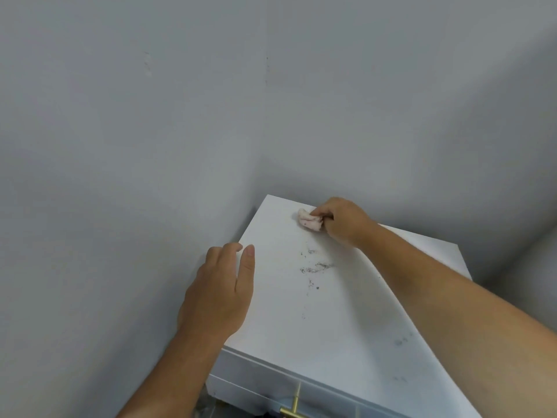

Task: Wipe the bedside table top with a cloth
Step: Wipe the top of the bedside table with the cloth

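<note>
A white bedside table (286,321) fills the lower middle of the view, set into a room corner. Dark smudges (315,268) mark the middle of its top, with fainter ones (401,342) near the front right. My right hand (342,220) is at the far edge, shut on a small crumpled pinkish-white cloth (309,220) that presses on the top. My left hand (220,291) rests flat on the left edge of the table, fingers apart, holding nothing.
Grey walls close in behind and to the left of the table. A drawer front with a brass handle (294,407) shows at the bottom edge. A white surface (524,285) stands to the right of the table.
</note>
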